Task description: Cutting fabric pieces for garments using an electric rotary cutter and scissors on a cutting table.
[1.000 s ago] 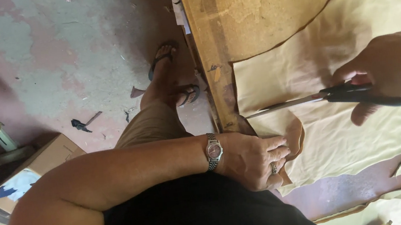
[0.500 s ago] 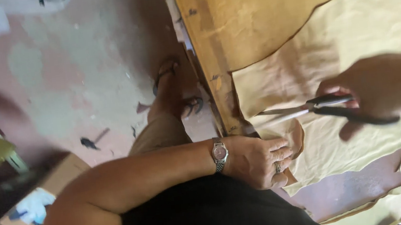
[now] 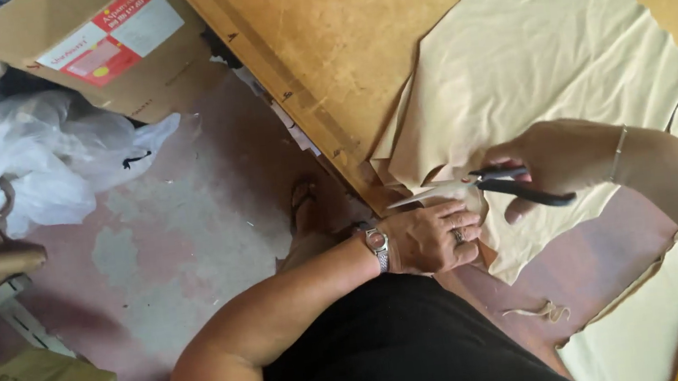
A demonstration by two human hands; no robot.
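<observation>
Wooden table (image 3: 322,39): right hand (image 3: 561,158) grips scissors (image 3: 475,186); left hand (image 3: 434,237) pins cream fabric (image 3: 544,48).

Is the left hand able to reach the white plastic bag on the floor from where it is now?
Probably not: the left hand presses the cream fabric at the table edge, and the white plastic bag lies far off on the floor.
</observation>
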